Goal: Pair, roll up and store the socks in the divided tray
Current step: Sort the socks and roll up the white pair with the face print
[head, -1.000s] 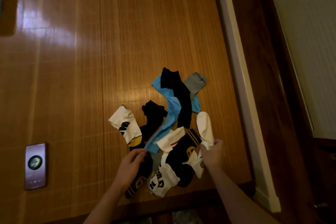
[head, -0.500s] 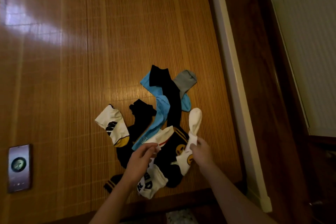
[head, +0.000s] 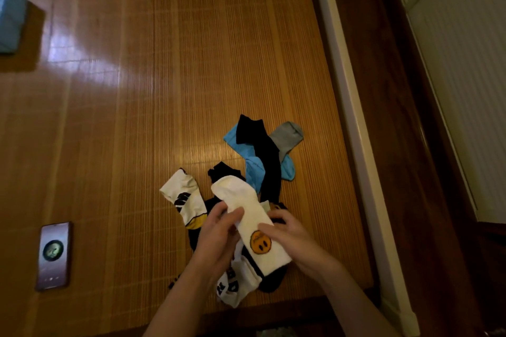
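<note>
**One white sock held in two hands above the pile**

One white cotton sock with an orange smiley face [head: 253, 223] is held just above the heap, toe pointing away from the person; it is gripped by both hands. The left hand [head: 216, 238] is curled against its middle from the left; the right hand [head: 290, 238] is closed on its cuff end, with the thumb laid beside the smiley.

The remaining loose socks are heaped on one ribbed bamboo mat [head: 164, 76], near its front edge and right of centre. Two white socks with black lettering can be counted: one with a yellow toe [head: 183, 200] lies at the left of the heap; the other [head: 232, 284] lies under the wrists. One long black sock [head: 267, 161] is laid over one light blue sock [head: 253, 172]; one grey sock with a blue end [head: 287, 137] is touching them on the right. One short black sock [head: 223, 169] is partly covered by the held sock's toe. More dark fabric [head: 271, 282] is seen beneath the hands; how many socks it makes cannot be told.

One smartphone with a lit screen [head: 53, 254] lies well apart on the left of the mat; one pale blue box [head: 9, 13] is cut off at the far left corner; one white rail [head: 350, 117] runs along the mat's right side.
</note>
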The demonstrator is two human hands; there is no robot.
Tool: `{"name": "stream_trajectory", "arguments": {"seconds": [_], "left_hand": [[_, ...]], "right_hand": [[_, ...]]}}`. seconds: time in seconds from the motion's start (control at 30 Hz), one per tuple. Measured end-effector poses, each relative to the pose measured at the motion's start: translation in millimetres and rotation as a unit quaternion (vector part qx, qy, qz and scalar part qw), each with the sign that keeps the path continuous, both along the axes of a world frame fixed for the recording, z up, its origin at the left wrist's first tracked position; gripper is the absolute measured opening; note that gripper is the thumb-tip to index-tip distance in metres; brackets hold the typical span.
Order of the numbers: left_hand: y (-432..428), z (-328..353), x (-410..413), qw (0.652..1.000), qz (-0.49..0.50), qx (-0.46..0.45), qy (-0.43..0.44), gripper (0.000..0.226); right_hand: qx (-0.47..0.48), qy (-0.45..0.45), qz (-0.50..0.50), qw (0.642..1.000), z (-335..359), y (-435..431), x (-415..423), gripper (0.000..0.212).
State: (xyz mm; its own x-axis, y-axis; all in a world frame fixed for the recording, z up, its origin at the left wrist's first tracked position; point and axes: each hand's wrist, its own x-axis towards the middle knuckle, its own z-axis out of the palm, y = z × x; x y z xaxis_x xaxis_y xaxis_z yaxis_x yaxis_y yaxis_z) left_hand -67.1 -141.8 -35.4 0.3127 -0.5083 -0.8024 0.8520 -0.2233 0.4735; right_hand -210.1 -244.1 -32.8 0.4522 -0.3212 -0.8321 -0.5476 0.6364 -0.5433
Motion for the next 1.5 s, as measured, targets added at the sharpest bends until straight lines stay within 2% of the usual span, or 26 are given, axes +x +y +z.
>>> {"name": "stream_trajectory", "arguments": {"seconds": [0.07, 0.1, 0.2, 0.33, 0.4, 0.5, 0.6, 0.63, 0.67, 0.73, 0.8, 0.83, 0.9, 0.93, 0.97, 1.0, 1.07, 1.13, 1.17, 1.2, 1.27, 1.37, 1.5], "left_hand": [[6.3, 6.4, 7.8, 0.998, 0.060, -0.020, 0.000, 0.029], [9.9, 9.6, 12.2, 0.996, 0.082, -0.025, 0.002, 0.029], [22.7, 17.3, 27.2, 0.990, 0.136, -0.028, 0.013, 0.023], [39.5, 25.4, 36.5, 0.989, 0.149, -0.012, -0.007, 0.041], [46.1, 29.6, 34.1, 0.994, 0.094, 0.032, -0.047, 0.047], [53.3, 35.9, 28.7, 0.978, -0.088, 0.093, -0.167, 0.085], [59.0, 40.2, 19.1, 0.896, -0.319, 0.001, -0.308, 0.103], [58.9, 41.7, 13.6, 0.871, -0.366, -0.038, -0.327, 0.105], [56.7, 44.5, 7.8, 0.861, -0.381, -0.072, -0.330, 0.104], [51.2, 47.5, -2.1, 0.878, -0.334, -0.116, -0.323, 0.086], [45.9, 51.8, -4.2, 0.912, -0.245, -0.089, -0.317, 0.051], [43.7, 53.7, -2.2, 0.937, -0.192, -0.062, -0.287, 0.040], [39.4, 56.6, 4.1, 0.988, -0.060, -0.030, -0.141, 0.043], [38.1, 58.9, 7.2, 0.997, 0.003, -0.046, -0.058, 0.045], [37.4, 63.4, 10.6, 0.996, 0.052, -0.066, 0.005, 0.046], [37.6, 67.6, 14.3, 0.992, 0.079, -0.082, 0.046, 0.046], [39.4, 74.1, 21.0, 0.983, 0.105, -0.110, 0.101, 0.046], [42.0, 76.6, 26.6, 0.979, 0.107, -0.122, 0.119, 0.046], [43.4, 76.9, 29.4, 0.981, 0.103, -0.118, 0.118, 0.046], [44.0, 77.0, 31.9, 0.982, 0.099, -0.110, 0.114, 0.047], [46.0, 73.8, 36.6, 0.985, 0.111, -0.082, 0.100, 0.047], [53.7, 61.6, 46.1, 0.985, 0.155, -0.027, 0.068, 0.036], [64.7, 46.8, 50.2, 0.981, 0.182, 0.012, 0.065, 0.036]], "right_hand": [[-0.024, 0.014, 0.124, 0.992, 6.4, 0.8, -7.9, 0.029], [-0.042, 0.014, 0.152, 0.987, 8.5, 1.6, -12.1, 0.023], [-0.063, 0.009, 0.080, 0.995, 19.0, 2.4, -20.2, 0.015], [-0.064, -0.018, -0.056, 0.996, 38.7, 1.0, -20.7, 0.019], [-0.078, -0.027, -0.103, 0.991, 49.2, 2.7, -16.0, 0.021], [-0.086, -0.062, -0.166, 0.980, 67.8, 8.4, -3.2, 0.018], [-0.130, -0.095, -0.134, 0.978, 81.7, 17.0, 11.8, 0.018], [-0.149, -0.102, -0.107, 0.978, 83.3, 20.2, 17.0, 0.016], [-0.162, -0.109, -0.079, 0.978, 84.5, 23.9, 22.6, 0.013], [-0.178, -0.123, -0.005, 0.976, 87.4, 31.5, 32.6, 0.006], [-0.195, -0.140, 0.049, 0.969, 87.4, 36.0, 38.7, 0.016], [-0.206, -0.139, 0.039, 0.968, 85.0, 35.9, 40.3, 0.017], [-0.238, -0.092, -0.040, 0.966, 76.2, 32.7, 41.5, 0.009], [-0.250, -0.045, -0.082, 0.964, 69.3, 30.6, 40.7, 0.008], [-0.240, 0.002, -0.112, 0.964, 61.9, 28.8, 38.9, 0.016], [-0.190, 0.044, -0.136, 0.971, 55.6, 27.8, 37.3, 0.028], [0.033, 0.091, -0.149, 0.984, 44.2, 28.5, 33.7, 0.055], [0.264, 0.047, -0.149, 0.952, 38.2, 34.2, 30.7, 0.075], [0.330, 0.009, -0.173, 0.928, 36.9, 36.6, 30.7, 0.078], [0.356, -0.030, -0.208, 0.910, 37.0, 37.5, 31.6, 0.073], [0.313, -0.086, -0.277, 0.904, 34.3, 33.6, 35.8, 0.055], [0.185, -0.070, -0.374, 0.906, 25.1, 20.7, 36.8, 0.046], [0.124, -0.047, -0.381, 0.915, 17.5, 9.3, 35.6, 0.045]]}}
